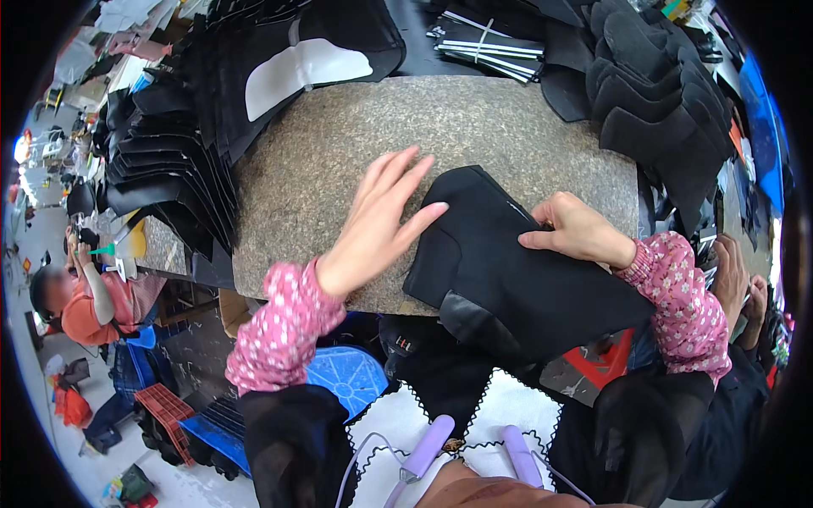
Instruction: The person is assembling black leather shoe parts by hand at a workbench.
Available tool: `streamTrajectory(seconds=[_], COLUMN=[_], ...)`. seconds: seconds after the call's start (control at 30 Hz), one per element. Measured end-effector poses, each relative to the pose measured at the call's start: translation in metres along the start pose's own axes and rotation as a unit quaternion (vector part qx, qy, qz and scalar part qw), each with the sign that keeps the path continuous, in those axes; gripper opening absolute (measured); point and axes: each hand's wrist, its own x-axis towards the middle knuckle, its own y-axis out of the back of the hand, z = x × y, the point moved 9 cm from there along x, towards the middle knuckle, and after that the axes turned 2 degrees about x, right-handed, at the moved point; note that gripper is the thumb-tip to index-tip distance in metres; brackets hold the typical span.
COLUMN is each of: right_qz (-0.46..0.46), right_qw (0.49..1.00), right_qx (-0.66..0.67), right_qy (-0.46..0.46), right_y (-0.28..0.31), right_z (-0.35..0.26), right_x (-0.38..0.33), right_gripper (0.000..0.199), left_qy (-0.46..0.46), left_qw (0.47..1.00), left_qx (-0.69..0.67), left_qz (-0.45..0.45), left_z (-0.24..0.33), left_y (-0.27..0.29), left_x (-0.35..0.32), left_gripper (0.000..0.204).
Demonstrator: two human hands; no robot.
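A black fabric piece with a darker, shiny patch along its near edge (pixel 517 271) lies partly on the speckled work board (pixel 339 127) and hangs over its front edge. My right hand (pixel 580 229) pinches the piece at its upper right edge, thumb on top and fingers partly hidden. My left hand (pixel 381 220) hovers just left of the piece with its fingers stretched out, holding nothing; its thumb tip overlaps the piece's left edge in the view, and I cannot tell whether they touch.
Stacked black pieces (pixel 169 169) stand at the left, and more curved black pieces (pixel 652 93) at the right. A white curved sheet (pixel 309 72) lies on black material at the back, beside a tied bundle of white strips (pixel 487 46). Co-workers sit left and right; a blue stool (pixel 347 377) is below.
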Motion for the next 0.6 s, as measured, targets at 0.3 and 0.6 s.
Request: streamTrajectory(seconds=[0.3,0.6], right_qz=[-0.019,-0.025], right_qw=[1.0,0.999], right_qx=[-0.017,-0.041], right_qy=[-0.011,0.014], right_y=[0.001,0.003], right_z=[-0.008,-0.013], right_x=[0.002,0.006], right_gripper=[0.029,0.029], left_qy=[-0.074,0.013], left_qw=[0.984,0.988], left_qx=[0.028,-0.068], left_qz=[0.162,0.139], left_z=[0.03,0.032], left_y=[0.005,0.003], left_x=[-0.009,-0.018], left_gripper=[0.031,0.029])
